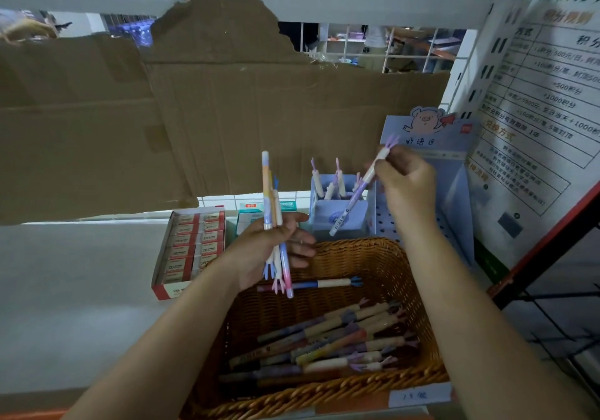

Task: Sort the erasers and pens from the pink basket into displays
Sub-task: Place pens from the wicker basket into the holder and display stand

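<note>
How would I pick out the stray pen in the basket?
Start at the wicker basket in the foreground. At its far end, just below the left hand, lies one pen. Unlike the heap at the near end, it lies alone, crosswise, with blue prongs pointing right.

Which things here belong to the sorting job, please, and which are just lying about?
Job: left hand gripping pen bundle; right hand pinching single pen; basket; loose pens inside; blue display; eraser box.
Lying about: cardboard sheet; poster.
</note>
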